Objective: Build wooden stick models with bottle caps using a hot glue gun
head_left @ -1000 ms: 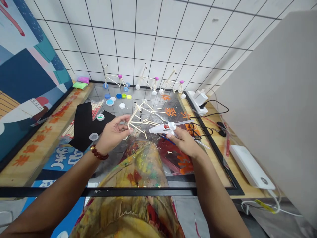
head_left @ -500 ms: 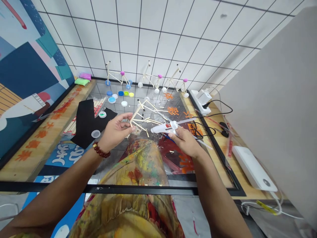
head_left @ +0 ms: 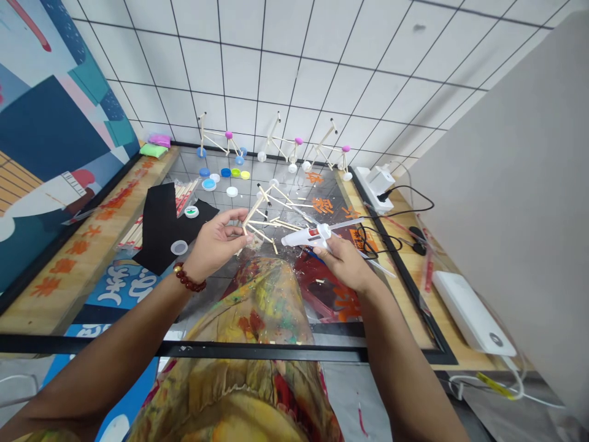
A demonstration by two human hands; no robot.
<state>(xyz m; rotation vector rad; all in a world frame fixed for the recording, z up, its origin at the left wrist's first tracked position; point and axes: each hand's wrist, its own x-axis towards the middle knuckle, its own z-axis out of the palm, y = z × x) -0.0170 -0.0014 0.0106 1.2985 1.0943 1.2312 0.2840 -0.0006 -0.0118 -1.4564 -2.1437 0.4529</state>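
Note:
My left hand (head_left: 225, 239) pinches a small frame of wooden sticks (head_left: 251, 215) by its lower left corner, above the glass tabletop. The frame has a dark-tipped crossbar at its top. In my right hand (head_left: 343, 261) is a white hot glue gun (head_left: 306, 236), its nozzle pointing left toward the frame's lower sticks, a small gap apart. A clear glue stick (head_left: 347, 223) sticks out of its back end. Loose sticks (head_left: 288, 224) lie just behind the frame. Whether the gun's trigger is pressed is hidden by my fingers.
Stick bicycle models (head_left: 216, 135) with bottle-cap wheels stand along the back. Coloured bottle caps (head_left: 209, 185) lie in front of them. To the left are black sheet pieces (head_left: 159, 227) and bagged sticks (head_left: 184, 195). A power strip (head_left: 372, 193), black cable and white power bank (head_left: 473, 313) are at right.
Both hands, the stick frame and the glue gun stay almost where they were. The whole view has shifted very slightly.

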